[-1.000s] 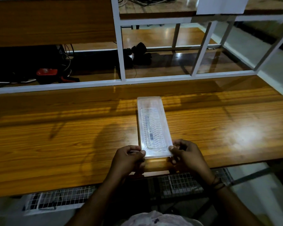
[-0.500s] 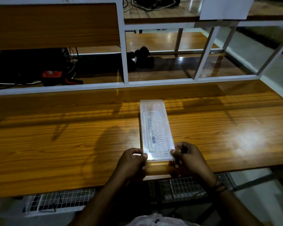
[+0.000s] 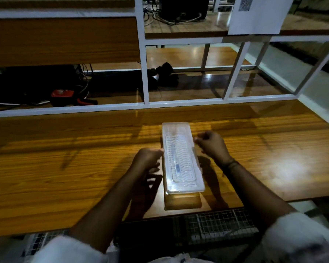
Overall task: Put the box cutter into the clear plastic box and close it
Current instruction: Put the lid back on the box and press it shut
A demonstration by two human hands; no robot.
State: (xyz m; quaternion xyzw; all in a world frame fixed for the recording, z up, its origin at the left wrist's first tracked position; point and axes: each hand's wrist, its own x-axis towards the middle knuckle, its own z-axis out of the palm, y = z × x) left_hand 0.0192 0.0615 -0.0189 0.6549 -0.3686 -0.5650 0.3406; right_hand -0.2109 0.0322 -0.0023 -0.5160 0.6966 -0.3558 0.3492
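Note:
The clear plastic box (image 3: 181,184) lies lengthwise on the wooden table (image 3: 65,168), its ribbed lid lying flat on top. Through the lid I can dimly see the box cutter (image 3: 176,161) inside, lying along the box. My left hand (image 3: 147,159) is at the box's left long side, thumb tip at the lid's edge, fingers loosely apart and held above the table. My right hand (image 3: 211,146) hovers by the right long side, fingers curled in, gripping nothing; its shadow falls on the table beside the box.
A white metal frame (image 3: 143,73) with shelves rises behind the table. On the lower shelf sit a red tool (image 3: 62,93), cables and a black object (image 3: 165,73). A paper sheet (image 3: 258,14) hangs at top right. The table's near edge is just below the box.
Both hands have let go of the box's near end and moved forward along its long sides. The box stays put with its lid down.

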